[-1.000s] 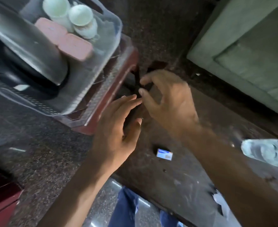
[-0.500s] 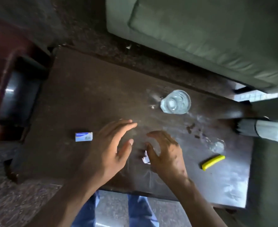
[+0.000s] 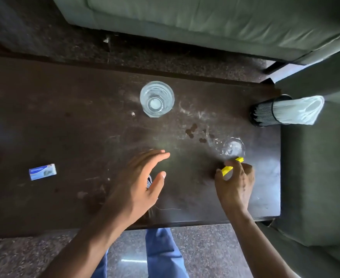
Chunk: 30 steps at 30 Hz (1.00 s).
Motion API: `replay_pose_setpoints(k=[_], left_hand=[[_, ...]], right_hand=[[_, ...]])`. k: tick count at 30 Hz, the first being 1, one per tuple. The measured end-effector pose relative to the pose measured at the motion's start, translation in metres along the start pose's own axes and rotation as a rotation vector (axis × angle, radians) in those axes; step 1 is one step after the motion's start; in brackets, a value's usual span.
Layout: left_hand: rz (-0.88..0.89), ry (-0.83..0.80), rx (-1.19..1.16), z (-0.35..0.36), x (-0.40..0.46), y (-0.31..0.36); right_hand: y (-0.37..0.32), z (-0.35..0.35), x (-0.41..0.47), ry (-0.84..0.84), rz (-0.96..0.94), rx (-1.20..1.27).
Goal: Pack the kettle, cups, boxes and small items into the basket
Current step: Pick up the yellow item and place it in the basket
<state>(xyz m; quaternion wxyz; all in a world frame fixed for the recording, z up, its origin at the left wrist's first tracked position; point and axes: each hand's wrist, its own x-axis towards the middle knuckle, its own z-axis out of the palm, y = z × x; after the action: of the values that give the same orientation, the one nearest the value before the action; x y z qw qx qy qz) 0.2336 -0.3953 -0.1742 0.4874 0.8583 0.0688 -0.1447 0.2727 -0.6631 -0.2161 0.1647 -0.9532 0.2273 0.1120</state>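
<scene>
My right hand (image 3: 236,181) pinches a small yellow stick-shaped item (image 3: 228,167) low over the dark table (image 3: 85,117), near its right front. My left hand (image 3: 141,181) hovers open in the middle of the table, fingers spread; a scrap of something pale and striped peeks out beneath its palm. A clear drinking glass (image 3: 157,99) stands upright at the far middle. A small clear lid or dish (image 3: 233,147) lies just beyond my right fingers. A small blue and white box (image 3: 42,171) lies at the left. The basket is out of view.
A black mesh holder (image 3: 265,113) with white napkins stands at the table's far right corner. Several small dark crumbs (image 3: 193,130) lie between the glass and the clear lid. Green sofas border the far side and the right.
The view swung from the basket to the table. My right hand moved right and took hold of the yellow item, which lay loose on the table half a second ago.
</scene>
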Motion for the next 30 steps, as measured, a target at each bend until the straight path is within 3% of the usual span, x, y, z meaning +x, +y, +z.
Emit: replay_pose_setpoints(k=[10,16,24,30], left_hand=[[0.027,-0.017,-0.012,0.034,0.017,0.021],[0.043,-0.017,-0.012,0.046,0.026,0.032],[-0.163,-0.116,-0.282,0.056,0.035,0.049],[-0.414,-0.068,-0.636,0.057,0.050,0.070]], right_hand=[[0.009,0.003,0.015,-0.031,0.193,0.160],[0.006,-0.004,0.007,0.040,0.190,0.243],[-0.028,-0.033,-0.016,0.047,0.000,0.443],[-0.060,-0.045,-0.035,-0.018,-0.167,0.561]])
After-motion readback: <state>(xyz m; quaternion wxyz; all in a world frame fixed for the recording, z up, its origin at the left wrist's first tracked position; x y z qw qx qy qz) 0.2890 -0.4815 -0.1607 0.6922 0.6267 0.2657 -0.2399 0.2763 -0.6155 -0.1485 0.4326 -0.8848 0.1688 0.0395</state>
